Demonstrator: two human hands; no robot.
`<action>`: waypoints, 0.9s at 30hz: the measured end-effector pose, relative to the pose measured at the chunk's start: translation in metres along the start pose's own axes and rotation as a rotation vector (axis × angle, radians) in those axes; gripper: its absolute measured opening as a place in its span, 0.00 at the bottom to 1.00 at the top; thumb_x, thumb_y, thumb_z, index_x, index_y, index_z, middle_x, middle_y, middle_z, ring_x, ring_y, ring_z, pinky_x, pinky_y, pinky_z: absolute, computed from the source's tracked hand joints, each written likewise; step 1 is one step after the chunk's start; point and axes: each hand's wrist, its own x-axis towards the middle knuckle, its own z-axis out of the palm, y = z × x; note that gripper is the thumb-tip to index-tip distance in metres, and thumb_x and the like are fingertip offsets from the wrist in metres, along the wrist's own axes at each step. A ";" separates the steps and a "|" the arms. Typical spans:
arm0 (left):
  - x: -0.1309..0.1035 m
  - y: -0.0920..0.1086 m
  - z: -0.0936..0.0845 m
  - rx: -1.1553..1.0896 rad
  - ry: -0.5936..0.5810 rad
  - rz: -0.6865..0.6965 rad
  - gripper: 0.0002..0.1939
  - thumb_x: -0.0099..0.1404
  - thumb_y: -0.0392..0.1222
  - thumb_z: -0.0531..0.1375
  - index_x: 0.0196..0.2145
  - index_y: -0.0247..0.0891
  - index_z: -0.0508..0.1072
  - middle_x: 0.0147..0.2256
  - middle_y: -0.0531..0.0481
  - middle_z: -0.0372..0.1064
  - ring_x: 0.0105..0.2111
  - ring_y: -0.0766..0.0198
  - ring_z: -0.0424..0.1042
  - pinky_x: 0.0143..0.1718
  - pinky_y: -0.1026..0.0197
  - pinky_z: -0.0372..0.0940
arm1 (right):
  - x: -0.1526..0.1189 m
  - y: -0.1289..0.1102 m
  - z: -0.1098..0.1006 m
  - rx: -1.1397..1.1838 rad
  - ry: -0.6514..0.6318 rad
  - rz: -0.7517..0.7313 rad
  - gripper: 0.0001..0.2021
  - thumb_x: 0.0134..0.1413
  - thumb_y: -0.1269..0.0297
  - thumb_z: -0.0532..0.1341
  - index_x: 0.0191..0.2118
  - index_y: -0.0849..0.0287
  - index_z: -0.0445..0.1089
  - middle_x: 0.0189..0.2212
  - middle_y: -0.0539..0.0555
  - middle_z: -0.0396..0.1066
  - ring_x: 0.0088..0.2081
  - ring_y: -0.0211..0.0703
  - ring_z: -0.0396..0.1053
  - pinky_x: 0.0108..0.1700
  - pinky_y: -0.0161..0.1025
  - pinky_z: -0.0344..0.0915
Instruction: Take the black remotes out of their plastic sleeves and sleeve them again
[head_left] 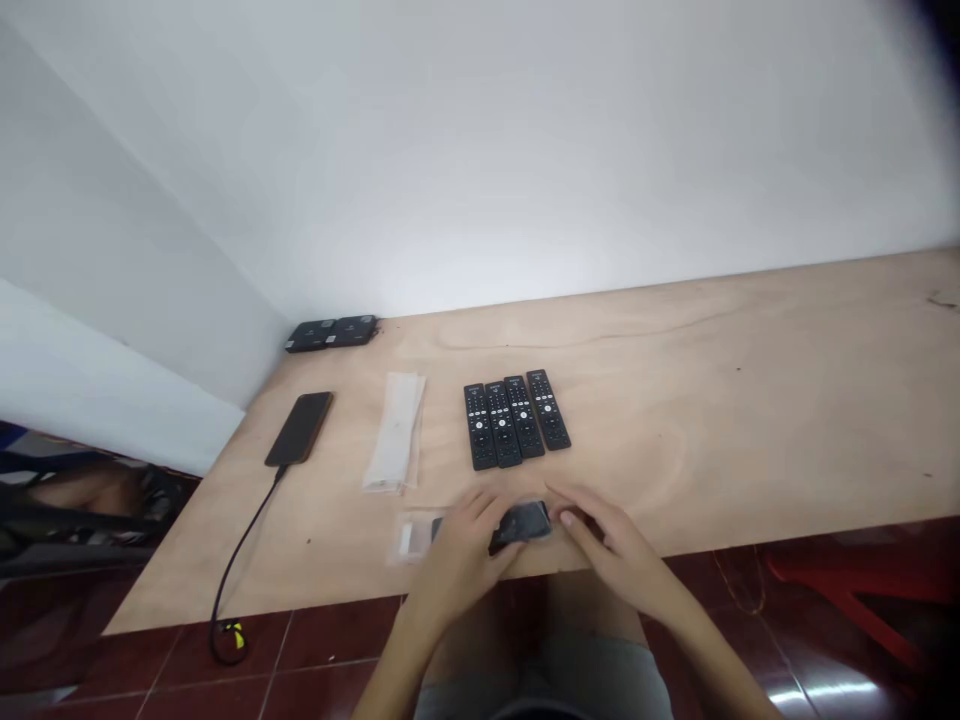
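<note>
Fingers of the left hand (469,537) pinch a clear bag (405,541), black remote (527,521) inside; for the right hand (616,550), I can't tell.

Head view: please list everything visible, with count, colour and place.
remote controls: 4, black, table centre
wrapped item: 1, black, near edge
plastic bags: count unclear, translucent, left-centre
phone: 1, dark, table's left
cable: 1, black, below phone
tag: 1, yellow, by cable
flat boxes: 2, black, far left corner
table: 1, light brown, centre
walls: at least 2, white, behind and left
floor: 1, dark red, below
partial object: 1, red, lower right
blurred items: uncounted, dark, far left
shorts: 1, grey, bottom centre
left hand, right hand: 2, bare, by wrapped item
</note>
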 end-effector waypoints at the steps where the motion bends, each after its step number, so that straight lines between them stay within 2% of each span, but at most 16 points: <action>1: 0.003 0.003 0.003 0.002 -0.008 0.012 0.30 0.68 0.33 0.71 0.65 0.47 0.71 0.58 0.43 0.78 0.60 0.45 0.75 0.62 0.40 0.73 | 0.002 -0.001 0.006 0.034 0.002 0.014 0.23 0.79 0.51 0.57 0.72 0.47 0.68 0.64 0.59 0.76 0.64 0.58 0.74 0.70 0.62 0.68; 4: 0.012 0.013 0.010 -0.007 -0.016 0.029 0.29 0.69 0.32 0.69 0.64 0.45 0.71 0.57 0.43 0.78 0.58 0.46 0.76 0.59 0.42 0.74 | 0.007 -0.002 0.022 0.140 0.014 0.032 0.29 0.77 0.52 0.61 0.77 0.47 0.61 0.61 0.59 0.77 0.63 0.56 0.74 0.69 0.59 0.70; 6: 0.016 0.019 0.013 -0.014 -0.006 0.027 0.26 0.69 0.34 0.70 0.62 0.45 0.72 0.54 0.43 0.79 0.55 0.46 0.77 0.56 0.43 0.76 | 0.010 -0.001 0.028 0.196 0.039 0.037 0.34 0.74 0.53 0.64 0.79 0.47 0.56 0.53 0.58 0.79 0.55 0.54 0.78 0.62 0.54 0.76; 8: 0.018 0.022 0.014 -0.016 0.008 0.026 0.27 0.67 0.38 0.73 0.61 0.45 0.73 0.54 0.43 0.79 0.54 0.45 0.77 0.55 0.42 0.76 | 0.013 0.001 0.027 0.185 0.082 0.034 0.32 0.72 0.56 0.65 0.77 0.49 0.60 0.45 0.55 0.78 0.46 0.51 0.78 0.52 0.50 0.79; 10: 0.016 0.020 0.012 -0.015 0.014 0.031 0.29 0.67 0.41 0.75 0.62 0.45 0.72 0.55 0.43 0.78 0.56 0.45 0.76 0.57 0.42 0.75 | 0.015 0.003 0.020 0.099 0.105 -0.001 0.23 0.72 0.57 0.64 0.68 0.51 0.72 0.43 0.55 0.78 0.42 0.51 0.76 0.48 0.48 0.79; 13: 0.007 0.013 0.009 0.010 0.040 0.028 0.22 0.73 0.41 0.70 0.61 0.46 0.73 0.55 0.43 0.76 0.57 0.47 0.75 0.59 0.42 0.74 | 0.013 0.005 0.004 -0.058 0.102 -0.088 0.13 0.73 0.60 0.61 0.56 0.52 0.80 0.48 0.58 0.79 0.48 0.53 0.76 0.52 0.50 0.77; 16: -0.004 0.003 0.007 0.042 0.081 0.003 0.15 0.76 0.39 0.66 0.58 0.45 0.76 0.53 0.42 0.75 0.55 0.47 0.75 0.56 0.43 0.75 | 0.008 0.008 -0.010 -0.162 0.099 -0.132 0.13 0.75 0.63 0.59 0.55 0.52 0.79 0.51 0.59 0.79 0.53 0.56 0.76 0.56 0.52 0.75; 21: -0.018 -0.007 0.005 0.088 0.140 0.004 0.14 0.76 0.40 0.66 0.58 0.45 0.79 0.51 0.40 0.73 0.54 0.48 0.73 0.54 0.44 0.76 | 0.003 0.010 -0.018 -0.363 0.048 -0.197 0.11 0.76 0.65 0.58 0.53 0.51 0.78 0.50 0.60 0.78 0.54 0.59 0.73 0.58 0.58 0.72; 24: -0.024 -0.007 0.005 0.198 0.195 0.006 0.15 0.76 0.40 0.66 0.58 0.48 0.81 0.53 0.40 0.71 0.56 0.45 0.70 0.57 0.41 0.75 | 0.001 0.012 -0.019 -0.518 0.101 -0.226 0.07 0.73 0.65 0.61 0.48 0.52 0.78 0.48 0.60 0.76 0.52 0.61 0.72 0.56 0.60 0.71; 27: -0.027 -0.005 0.006 0.268 0.207 -0.007 0.15 0.76 0.39 0.65 0.58 0.49 0.82 0.53 0.40 0.71 0.53 0.46 0.70 0.55 0.42 0.74 | -0.003 0.013 -0.018 -0.607 0.115 -0.262 0.06 0.73 0.66 0.62 0.46 0.52 0.78 0.54 0.61 0.75 0.56 0.62 0.70 0.57 0.59 0.69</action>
